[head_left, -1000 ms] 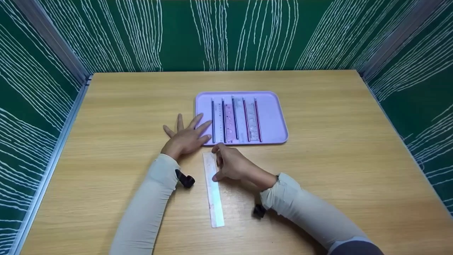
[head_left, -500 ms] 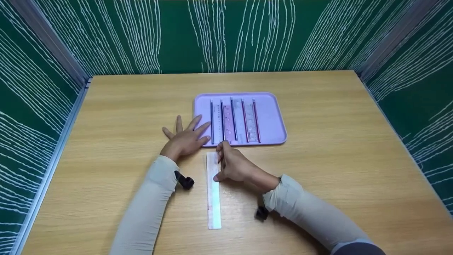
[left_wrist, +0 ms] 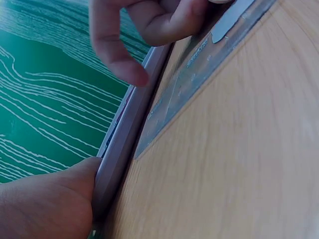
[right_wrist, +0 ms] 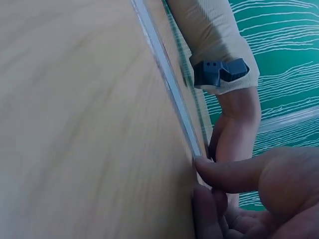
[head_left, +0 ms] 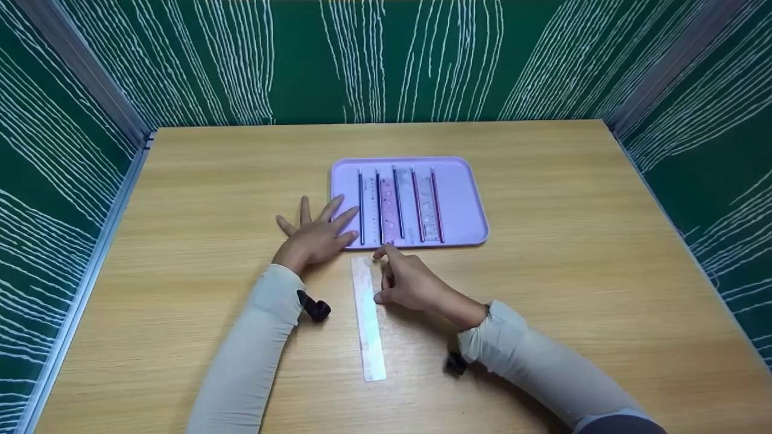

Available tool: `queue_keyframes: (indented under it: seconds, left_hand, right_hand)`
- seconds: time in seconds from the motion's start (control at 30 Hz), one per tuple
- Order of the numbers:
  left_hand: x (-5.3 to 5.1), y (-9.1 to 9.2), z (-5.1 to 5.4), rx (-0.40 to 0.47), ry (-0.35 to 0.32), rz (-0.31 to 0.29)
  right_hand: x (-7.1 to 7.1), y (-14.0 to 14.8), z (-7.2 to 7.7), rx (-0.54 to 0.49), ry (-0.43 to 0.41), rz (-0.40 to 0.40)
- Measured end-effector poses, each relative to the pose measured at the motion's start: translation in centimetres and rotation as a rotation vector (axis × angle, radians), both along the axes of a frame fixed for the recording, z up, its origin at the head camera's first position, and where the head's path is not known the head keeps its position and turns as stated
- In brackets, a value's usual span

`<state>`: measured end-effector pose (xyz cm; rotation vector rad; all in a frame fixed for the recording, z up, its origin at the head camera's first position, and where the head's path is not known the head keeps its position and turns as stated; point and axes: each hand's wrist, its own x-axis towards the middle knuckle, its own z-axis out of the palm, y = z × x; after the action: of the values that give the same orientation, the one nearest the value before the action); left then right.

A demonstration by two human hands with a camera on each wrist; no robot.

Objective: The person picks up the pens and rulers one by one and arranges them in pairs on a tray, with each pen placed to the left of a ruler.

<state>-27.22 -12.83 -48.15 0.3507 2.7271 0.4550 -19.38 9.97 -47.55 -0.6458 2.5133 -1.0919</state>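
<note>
A clear plastic ruler (head_left: 369, 325) lies lengthwise on the table, glossy with glare, just in front of a purple tray (head_left: 464, 205). My right hand (head_left: 416, 283) is at its right edge: the thumb touches the edge, the index finger reaches toward the far end, and the other fingers are bent. In the left wrist view, the right index finger (left_wrist: 127, 69) hangs apart from the ruler (left_wrist: 194, 74). With fingers spread, my left hand (head_left: 315, 238) rests at the tray's near left corner. Dark and red pencils (head_left: 439, 208) alternate with rulers (head_left: 390, 208) in the tray.
The wooden table (head_left: 573, 241) spreads around the tray. Green walls (head_left: 422, 60) with white streaks stand behind and at both sides. Small black wrist cameras (head_left: 316, 307) stick out from both sleeves, low over the table.
The ruler has turned slightly, its near end shifting right and away from me. My right hand has drawn a little to the right, from over the ruler to its edge. The left hand stays put.
</note>
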Motion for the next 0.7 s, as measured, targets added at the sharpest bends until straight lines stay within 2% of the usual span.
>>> queue_keyframes:
  seconds: [0.2, 0.4, 0.7]
  left_hand:
    - [-0.1, 0.0, 0.0, -0.005, -0.002, -0.003]
    - [0.0, 0.0, 0.1, -0.005, 0.0, 0.004]
    - [-0.1, -0.1, 0.0, -0.014, -0.004, -0.001]
  right_hand:
    - [-0.4, -0.1, 0.4, 0.04, -0.052, -0.037]
    - [-0.8, -0.6, 0.3, 0.074, -0.015, -0.031]
    - [-1.2, -0.7, 0.3, 0.094, -0.034, -0.007]
